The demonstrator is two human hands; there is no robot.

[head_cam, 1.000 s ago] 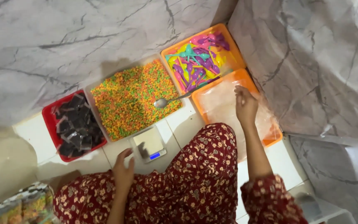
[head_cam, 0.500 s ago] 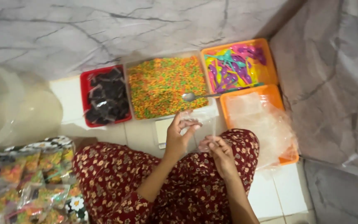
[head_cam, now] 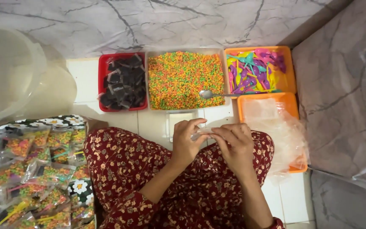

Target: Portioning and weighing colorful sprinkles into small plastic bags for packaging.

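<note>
The clear plastic bag (head_cam: 201,135) you hold sits centre frame over your lap, long axis running left-right. Above it, the tub of coloured pellets (head_cam: 178,80) with a metal spoon (head_cam: 210,94); orange tray of bags (head_cam: 272,123) at right. Your left hand (head_cam: 187,142) and right hand (head_cam: 234,144) each pinch an end, fingers closed on it.

- Evenly lit, moderately bright, warm indoor tone; soft, faint shadows only
- Mild glare on the clear plastic bags (head_cam: 276,127) and the translucent tub (head_cam: 9,72) — washed out, hazy
- Slight blur at both hands (head_cam: 212,142); softened, stretched at the corners
</note>
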